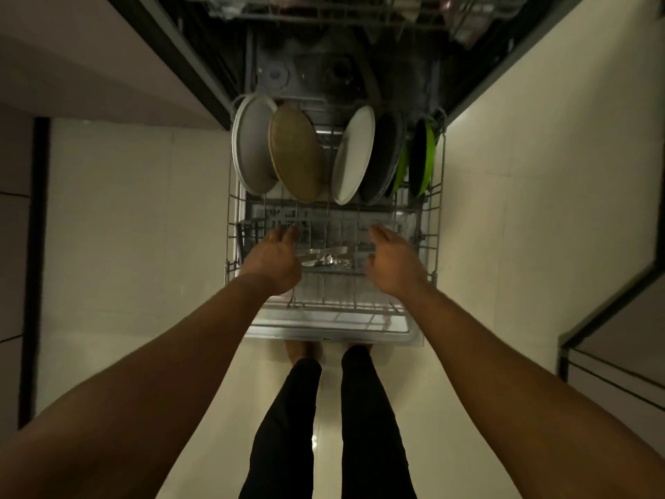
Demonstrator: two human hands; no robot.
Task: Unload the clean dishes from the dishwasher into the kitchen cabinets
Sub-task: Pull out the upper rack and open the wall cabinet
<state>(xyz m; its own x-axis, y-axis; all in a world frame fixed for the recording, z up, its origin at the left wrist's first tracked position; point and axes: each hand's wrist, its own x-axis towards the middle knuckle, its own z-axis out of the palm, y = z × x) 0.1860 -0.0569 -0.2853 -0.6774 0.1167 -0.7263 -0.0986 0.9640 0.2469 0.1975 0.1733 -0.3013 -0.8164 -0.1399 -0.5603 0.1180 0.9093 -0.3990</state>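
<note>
The lower dishwasher rack (435, 225) is pulled out over the open door (334, 333). Upright in its far half stand a grey plate (252, 145), a tan round plate (297, 153), a white plate (352, 156), a dark plate (383, 156) and a green-rimmed black pan (421, 156). Cutlery (325, 259) lies flat in the near half. My left hand (275, 259) hovers over the rack's left side, fingers relaxed, holding nothing. Over the right side hangs my right hand (394, 262), fingers straight, also holding nothing. The cutlery lies between the two hands.
The upper rack (342, 12) juts out at the top with dishes in it, blurred. Cabinet fronts (90, 59) run along the left, and a counter edge (611, 336) stands at the right. Pale floor tiles (136, 228) lie on both sides. My legs and feet stand just before the door.
</note>
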